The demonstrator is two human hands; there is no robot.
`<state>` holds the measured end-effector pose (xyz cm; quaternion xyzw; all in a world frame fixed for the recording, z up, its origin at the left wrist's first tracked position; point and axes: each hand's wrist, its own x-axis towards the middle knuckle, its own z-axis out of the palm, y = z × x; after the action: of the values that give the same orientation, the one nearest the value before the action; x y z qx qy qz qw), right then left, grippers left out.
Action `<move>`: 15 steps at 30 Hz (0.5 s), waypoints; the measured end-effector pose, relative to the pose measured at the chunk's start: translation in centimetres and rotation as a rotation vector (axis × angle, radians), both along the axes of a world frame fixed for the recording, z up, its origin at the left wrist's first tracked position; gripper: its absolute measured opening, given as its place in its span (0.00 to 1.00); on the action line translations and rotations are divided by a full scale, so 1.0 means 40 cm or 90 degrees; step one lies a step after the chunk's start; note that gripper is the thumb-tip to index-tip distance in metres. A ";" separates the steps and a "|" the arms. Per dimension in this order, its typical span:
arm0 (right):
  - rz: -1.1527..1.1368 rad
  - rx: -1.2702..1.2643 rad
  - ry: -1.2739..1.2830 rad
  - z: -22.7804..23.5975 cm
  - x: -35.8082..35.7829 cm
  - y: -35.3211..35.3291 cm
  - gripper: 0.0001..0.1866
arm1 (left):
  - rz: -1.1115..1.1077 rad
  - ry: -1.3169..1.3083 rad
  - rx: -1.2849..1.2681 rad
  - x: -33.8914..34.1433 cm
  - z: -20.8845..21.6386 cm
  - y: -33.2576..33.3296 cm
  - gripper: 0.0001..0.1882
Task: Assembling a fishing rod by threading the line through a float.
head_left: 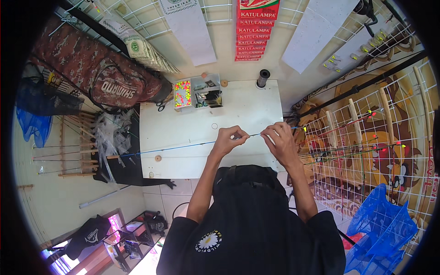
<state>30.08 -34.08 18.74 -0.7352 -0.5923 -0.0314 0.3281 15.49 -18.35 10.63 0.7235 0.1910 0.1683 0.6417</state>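
A slender blue fishing rod (174, 148) lies crosswise above the white table (183, 128), its wooden-looking grip (113, 156) past the table's left edge. My left hand (228, 140) is closed, thumb and fingertips pinching the thin part of the rod. Close by on the right, my right hand (280, 143) also pinches it, fingers curled, with a short gap between the hands. A thin dark stretch of the rod shows in that gap. Beyond my right hand is a small yellow tip (305, 129); whether it belongs to this rod is unclear.
Along the table's back stand a clear organizer (200, 106) with bright pieces, scissors (161, 106) and a dark cylinder (262, 78). A small ring (214, 126) and a round tan piece (158, 158) lie nearby. A wire rack (357, 151) holds rods at right; a camouflage bag (105, 73) rests left.
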 end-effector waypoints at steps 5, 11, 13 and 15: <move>0.003 -0.004 0.074 -0.037 -0.018 -0.009 0.07 | -0.006 -0.025 -0.060 -0.001 -0.004 0.006 0.08; -0.018 -0.010 0.063 -0.051 -0.032 -0.013 0.07 | -0.008 -0.035 -0.073 -0.002 -0.003 0.007 0.10; -0.032 -0.008 0.052 -0.050 -0.038 -0.010 0.07 | -0.016 -0.029 -0.071 -0.005 0.001 0.005 0.11; -0.050 -0.006 0.043 -0.051 -0.039 -0.009 0.06 | -0.009 -0.051 -0.090 -0.002 0.008 0.001 0.12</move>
<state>28.51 -34.44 16.72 -0.7602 -0.5517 -0.0168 0.3429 15.41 -18.32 10.96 0.6701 0.1716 0.1788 0.6997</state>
